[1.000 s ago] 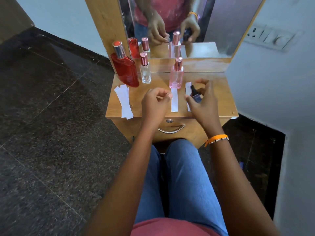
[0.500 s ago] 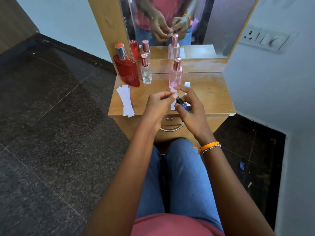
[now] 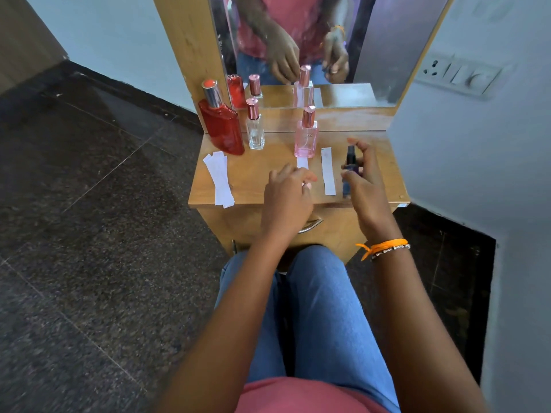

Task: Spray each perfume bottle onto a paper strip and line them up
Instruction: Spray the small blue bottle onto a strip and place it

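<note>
On the wooden dresser top [image 3: 253, 180], right hand [image 3: 365, 186] gripped a small dark perfume bottle [image 3: 349, 171] beside a paper strip [image 3: 328, 171]; left hand [image 3: 287, 195], fingers loosely curled, pinched something tiny, unclear what.

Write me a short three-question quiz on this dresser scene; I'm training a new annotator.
1. True or false: the red bottle lies on its side.
2. What does the right hand hold? A) pink bottle B) small dark bottle C) loose paper strips
3. The strip between the left hand and the right hand lies ____ on the dresser top.

Key: 1 false, it stands upright; 2 B; 3 flat.
</note>
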Demonstrator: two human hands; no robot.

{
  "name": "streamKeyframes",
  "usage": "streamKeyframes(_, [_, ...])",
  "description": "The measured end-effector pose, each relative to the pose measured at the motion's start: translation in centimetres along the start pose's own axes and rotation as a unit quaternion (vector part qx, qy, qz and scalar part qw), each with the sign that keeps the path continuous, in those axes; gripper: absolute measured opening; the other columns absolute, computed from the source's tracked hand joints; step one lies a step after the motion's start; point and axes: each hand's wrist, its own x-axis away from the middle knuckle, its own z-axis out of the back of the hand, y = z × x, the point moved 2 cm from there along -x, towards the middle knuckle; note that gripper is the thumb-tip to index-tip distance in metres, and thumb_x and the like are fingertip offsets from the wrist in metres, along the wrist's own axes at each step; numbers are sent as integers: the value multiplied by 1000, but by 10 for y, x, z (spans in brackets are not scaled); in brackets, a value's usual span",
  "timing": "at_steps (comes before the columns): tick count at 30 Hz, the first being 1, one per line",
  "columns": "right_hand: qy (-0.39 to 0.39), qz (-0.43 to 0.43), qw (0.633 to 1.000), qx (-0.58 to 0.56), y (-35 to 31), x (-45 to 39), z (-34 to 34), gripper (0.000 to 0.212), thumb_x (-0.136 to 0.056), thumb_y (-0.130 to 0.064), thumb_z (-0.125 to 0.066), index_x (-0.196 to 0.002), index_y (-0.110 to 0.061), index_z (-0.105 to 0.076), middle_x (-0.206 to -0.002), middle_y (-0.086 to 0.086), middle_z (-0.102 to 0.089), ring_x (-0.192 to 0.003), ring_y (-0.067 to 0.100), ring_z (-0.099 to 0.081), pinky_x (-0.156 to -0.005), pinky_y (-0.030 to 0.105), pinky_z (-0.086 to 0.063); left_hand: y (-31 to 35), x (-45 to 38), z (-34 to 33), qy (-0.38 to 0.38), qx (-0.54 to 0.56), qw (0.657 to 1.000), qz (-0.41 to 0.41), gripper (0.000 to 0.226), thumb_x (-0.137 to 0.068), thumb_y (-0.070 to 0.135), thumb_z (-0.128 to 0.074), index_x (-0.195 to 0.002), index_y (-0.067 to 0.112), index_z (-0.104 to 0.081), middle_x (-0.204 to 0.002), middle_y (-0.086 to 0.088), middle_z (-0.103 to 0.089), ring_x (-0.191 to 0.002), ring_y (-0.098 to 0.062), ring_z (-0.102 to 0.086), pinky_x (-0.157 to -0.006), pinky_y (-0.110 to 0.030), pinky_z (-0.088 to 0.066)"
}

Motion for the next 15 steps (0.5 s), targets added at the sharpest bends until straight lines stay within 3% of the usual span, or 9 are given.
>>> streamKeyframes(3, [35,21,999,8,-1,-16,10,58,-86,8,-50,-133,-24,-40,-104,6,-51,-87,9,-57,-78,16,-50,2,3,-7,-8,-50,998,-44,35,-90,6,-47,-119,20,-61,-120,1,-58,-113,-23,-43,-92,-33,-39])
streamKeyframes(6, [48,32,998,-11,-3,-36,11,45,-83,10,-59,-121,-10,-49,-101,11,-53,-95,17,-66,-85,23,-53,2,4,-13,-31,-70,994,-77,42,-90,1,-45,-125,20,-59,-129,3,-56,-131,-25,-33,-103,-38,-33])
streamKeyframes(9, [19,54,998,0,-5,-54,5,33,-79,10,-62,-105,-9,-55,-92,3,-60,-95,21,-67,-84,26,-54,1,5,-17,-38,-74,993,-88,42,-89,-2,-45,-123,19,-60,-131,5,-57,-137,-28,-26,-110,-39,-25])
streamKeyframes(12, [7,78,996,47,-5,-67,-1,36,-76,10,-63,-102,-13,-59,-88,-10,-62,-88,15,-64,-82,21,-54,-1,5,-19,-45,-82,992,-87,41,-89,0,-47,-123,19,-60,-132,6,-57,-139,-28,-25,-114,-41,-22])
streamKeyframes(15, [-8,76,992,98,0,-77,-5,35,-76,10,-64,-104,-10,-60,-90,-3,-63,-89,16,-63,-84,27,-55,-3,5,-21,-49,-79,992,-87,41,-89,0,-48,-124,19,-60,-132,6,-57,-138,-28,-26,-115,-45,-21])
